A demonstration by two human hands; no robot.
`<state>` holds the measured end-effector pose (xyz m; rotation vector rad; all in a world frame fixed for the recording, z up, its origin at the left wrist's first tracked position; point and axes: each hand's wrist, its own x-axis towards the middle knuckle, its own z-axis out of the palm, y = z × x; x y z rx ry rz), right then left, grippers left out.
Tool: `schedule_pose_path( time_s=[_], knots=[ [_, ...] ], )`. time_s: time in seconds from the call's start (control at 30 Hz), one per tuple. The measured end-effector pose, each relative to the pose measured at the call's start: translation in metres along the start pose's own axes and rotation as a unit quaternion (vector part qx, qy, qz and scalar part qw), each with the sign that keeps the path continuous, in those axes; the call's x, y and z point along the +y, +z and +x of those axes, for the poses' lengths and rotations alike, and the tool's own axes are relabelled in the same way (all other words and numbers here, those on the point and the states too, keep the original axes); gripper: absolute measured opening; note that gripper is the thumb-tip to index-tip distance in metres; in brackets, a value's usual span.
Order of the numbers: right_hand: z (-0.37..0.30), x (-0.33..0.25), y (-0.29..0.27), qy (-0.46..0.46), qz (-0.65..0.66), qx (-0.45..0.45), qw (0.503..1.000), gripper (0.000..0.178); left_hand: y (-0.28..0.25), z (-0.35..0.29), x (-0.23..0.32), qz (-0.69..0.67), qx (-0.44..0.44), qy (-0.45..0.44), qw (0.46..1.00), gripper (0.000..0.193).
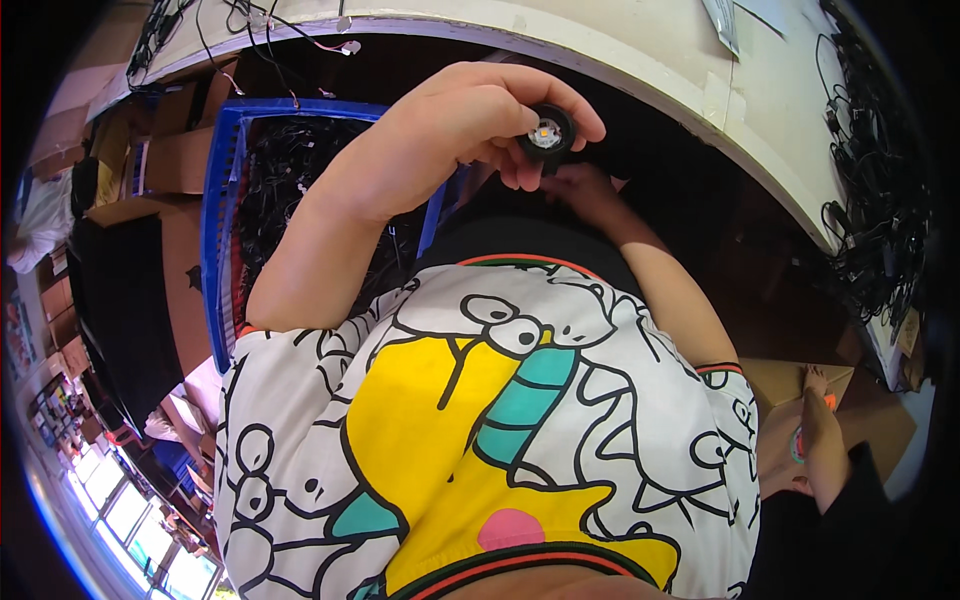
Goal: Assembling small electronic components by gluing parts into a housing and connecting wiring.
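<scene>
Between the thumb and fingers of my left hand (480, 112) is a small round black LED lamp (550, 152). Its open face is turned up toward me, showing a yellow chip on a pale, star-shaped board. Just below and to the right of it, over my lap, is my right hand (590, 196). The fingers there look curled together close under the lamp. Their tips are partly hidden in shadow, so I cannot tell whether they grip the lamp's lower part or something else.
A blue plastic crate (222, 165) full of black cables stands on the left. The white tabletop (640, 45) curves across the far side, with bundled black cables (870, 190) at its right end. Cardboard boxes (185, 150) stand at left. Another person's arm (822, 440) reaches over a carton at right.
</scene>
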<state>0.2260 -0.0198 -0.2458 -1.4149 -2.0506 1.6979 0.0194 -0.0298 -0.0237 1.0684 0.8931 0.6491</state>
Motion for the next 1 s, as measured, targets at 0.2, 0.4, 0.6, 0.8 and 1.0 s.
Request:
schedule_pose_path(
  time_s=[0.2, 0.4, 0.6, 0.8, 1.0],
  knots=[
    [-0.006, 0.001, 0.003, -0.072, 0.077, 0.101, 0.989, 0.027, 0.002, -0.004, -0.001, 0.013, -0.027, 0.112, 0.993, 0.046],
    [-0.017, -0.014, -0.005, -0.138, 0.112, 0.011, 0.984, 0.038, 0.011, 0.002, 0.004, 0.077, 0.120, 0.250, 0.958, 0.040],
    [-0.037, -0.063, -0.009, -0.274, 0.119, 0.034, 0.954, 0.066, -0.008, 0.000, -0.022, 0.057, 0.153, 0.372, 0.914, 0.049],
    [-0.043, -0.055, 0.000, -0.231, 0.213, 0.020, 0.949, 0.048, 0.009, 0.025, -0.028, -0.132, -0.016, 0.317, 0.939, 0.041],
    [-0.049, -0.058, -0.001, -0.215, 0.156, 0.037, 0.963, 0.049, 0.000, 0.029, -0.026, -0.168, -0.071, 0.272, 0.945, 0.043]
  ],
)
